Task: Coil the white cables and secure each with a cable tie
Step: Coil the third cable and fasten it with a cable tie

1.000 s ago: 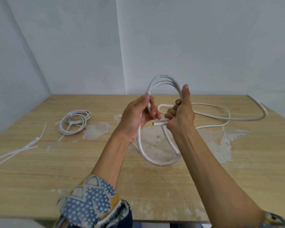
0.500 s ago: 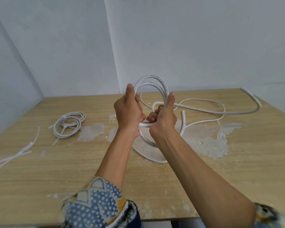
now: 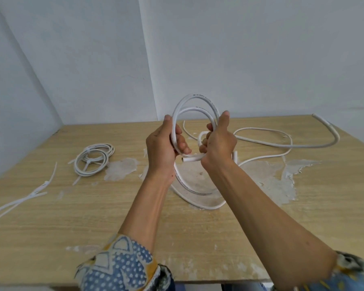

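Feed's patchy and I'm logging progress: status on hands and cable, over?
Left grip, right grip both on white cable, opposite sides of its loops. Partly coiled, tail loose on table, no tie yet. Nothing in the way.

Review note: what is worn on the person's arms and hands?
Both forearms are bare. The left sleeve is blue with white dots and yellow trim; the right sleeve shows blue and yellow. No gloves on left hand or right hand.

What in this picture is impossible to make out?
Head view throughout.
- Print on the held cable: too small to read.
- Its lower loops: partly behind the left hand.
- Right hand: fingertips hidden behind the back of the hand.
- White strips: cut off by the left edge.
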